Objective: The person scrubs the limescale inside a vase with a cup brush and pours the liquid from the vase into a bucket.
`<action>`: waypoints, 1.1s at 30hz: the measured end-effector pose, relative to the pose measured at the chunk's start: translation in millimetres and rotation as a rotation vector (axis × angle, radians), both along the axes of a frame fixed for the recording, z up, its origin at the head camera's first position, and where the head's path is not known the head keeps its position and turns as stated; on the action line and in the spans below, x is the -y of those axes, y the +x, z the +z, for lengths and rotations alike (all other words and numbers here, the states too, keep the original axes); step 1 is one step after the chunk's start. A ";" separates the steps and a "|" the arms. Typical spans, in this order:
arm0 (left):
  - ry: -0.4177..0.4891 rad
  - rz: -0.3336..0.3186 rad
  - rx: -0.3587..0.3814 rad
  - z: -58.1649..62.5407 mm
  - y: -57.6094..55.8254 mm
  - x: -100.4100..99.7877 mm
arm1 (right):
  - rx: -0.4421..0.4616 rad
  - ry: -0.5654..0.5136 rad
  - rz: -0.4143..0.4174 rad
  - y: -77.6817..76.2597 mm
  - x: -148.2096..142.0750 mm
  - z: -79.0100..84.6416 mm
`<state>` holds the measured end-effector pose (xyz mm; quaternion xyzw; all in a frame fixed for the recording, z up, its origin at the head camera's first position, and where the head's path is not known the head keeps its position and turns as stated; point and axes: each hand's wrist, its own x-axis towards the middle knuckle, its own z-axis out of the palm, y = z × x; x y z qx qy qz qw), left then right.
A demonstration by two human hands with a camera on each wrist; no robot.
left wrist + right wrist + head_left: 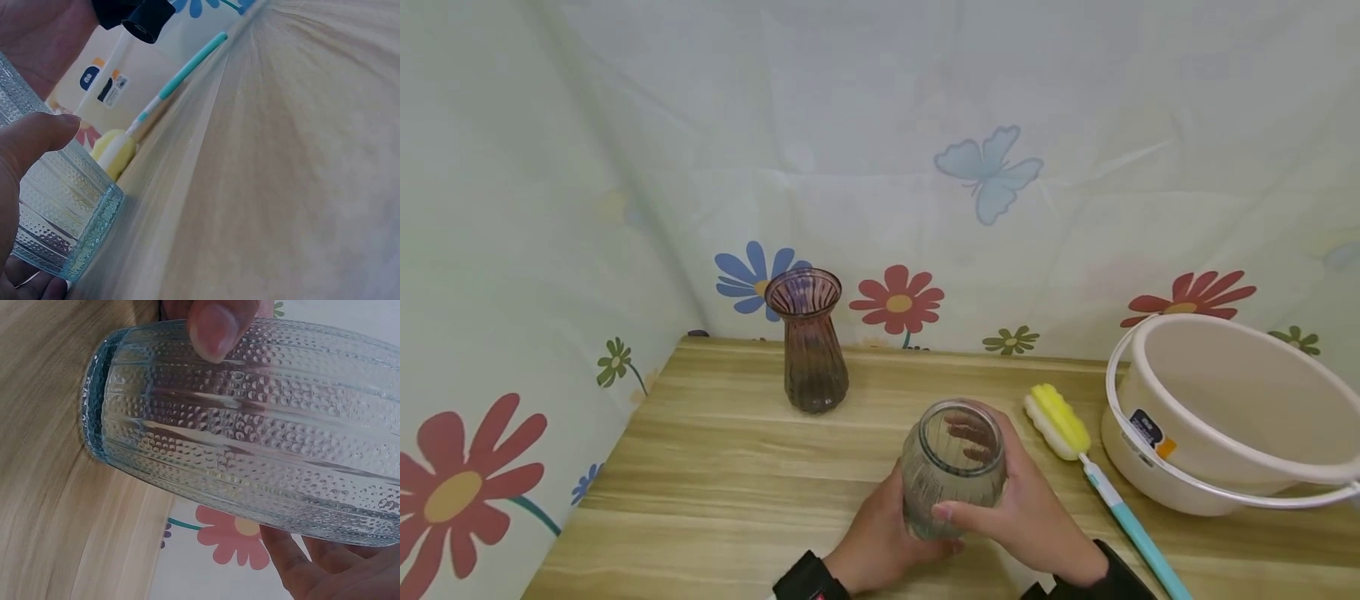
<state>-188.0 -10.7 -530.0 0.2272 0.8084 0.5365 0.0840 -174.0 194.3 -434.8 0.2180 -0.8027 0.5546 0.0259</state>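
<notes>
Both hands hold a clear ribbed, dimpled glass vase (921,479) in front of the person, its round mouth facing up toward the head camera. My left hand (872,533) grips it low on its left side, with the thumb (40,140) laid along the glass in the left wrist view. My right hand (1037,521) wraps the right side, thumb across the front; its fingers show through the glass behind. In the right wrist view the dimpled vase (250,431) fills much of the picture, its thick base close over the wooden table.
A purple glass vase (816,358) with a flared mouth stands at the back left of the table (700,467). To the right lies a sponge brush (1097,475) with a yellow-and-white head and teal handle. A beige bucket (1187,400) with its handle lowered stands beside it. Flower-printed cloth (865,150) hangs behind.
</notes>
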 end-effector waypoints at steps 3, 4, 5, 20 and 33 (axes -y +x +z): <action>0.003 -0.004 0.009 0.0 0.2 -0.3 | 0.004 -0.009 0.022 -0.9 -1.2 0.2; 0.002 -0.002 0.016 0.2 0.4 0.4 | 0.005 -0.009 0.033 -1.4 -1.1 0.7; 0.001 0.000 0.022 0.3 0.9 1.0 | 0.010 -0.004 0.043 -1.4 -1.2 1.3; -0.051 0.088 0.053 1.3 2.1 0.6 | 0.080 0.059 0.092 -7.7 -12.4 -2.4; 0.071 0.012 -0.010 6.7 0.4 3.0 | 0.008 0.059 0.029 -6.6 -8.7 -3.4</action>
